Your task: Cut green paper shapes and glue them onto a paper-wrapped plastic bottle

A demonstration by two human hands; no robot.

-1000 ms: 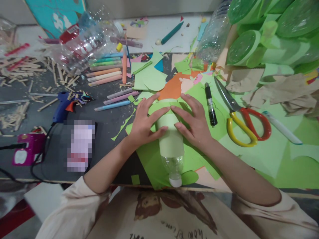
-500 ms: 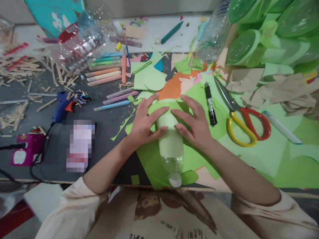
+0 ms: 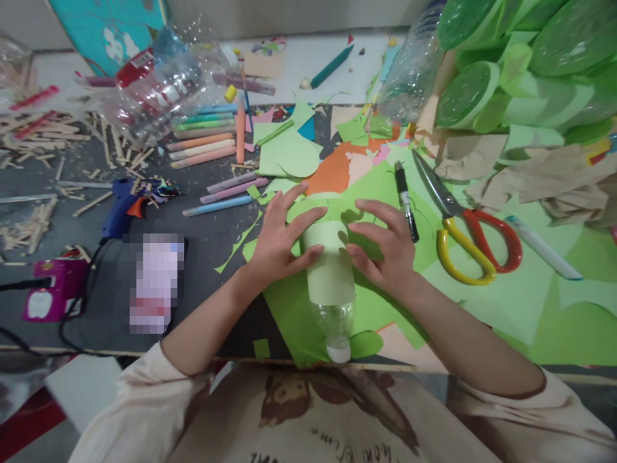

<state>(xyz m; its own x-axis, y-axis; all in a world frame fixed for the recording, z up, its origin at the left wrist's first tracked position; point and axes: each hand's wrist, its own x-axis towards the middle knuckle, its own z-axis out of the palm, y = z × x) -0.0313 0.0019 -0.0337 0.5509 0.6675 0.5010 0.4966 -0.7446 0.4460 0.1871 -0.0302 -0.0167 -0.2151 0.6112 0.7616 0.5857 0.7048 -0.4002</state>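
Note:
A clear plastic bottle (image 3: pixel 332 315) wrapped in pale green paper (image 3: pixel 330 276) lies on green sheets, its white cap (image 3: pixel 338 350) toward me. Against its left side rests my left hand (image 3: pixel 282 238), fingers spread, with the thumb and a fingertip on the paper wrap. My right hand (image 3: pixel 385 241) is at the bottle's right edge, open with its fingers apart and slightly curled. Whether its thumb tip touches the wrap I cannot tell. Beyond the bottle lies an orange paper piece (image 3: pixel 330 170).
Scissors (image 3: pixel 467 235) and a black pen (image 3: pixel 407 206) lie right of my hands. Leftward are a blue glue gun (image 3: pixel 118 209), a phone (image 3: pixel 157 283), markers (image 3: pixel 207 151) and wooden sticks (image 3: pixel 43 132). Green-papered bottles (image 3: pixel 540 90) are stacked at the back right; clear bottles (image 3: pixel 168 80) lie at the back left.
My right hand has shifted a little to the right, its fingers drawing back from the top of the bottle. My left hand and the bottle have stayed in place.

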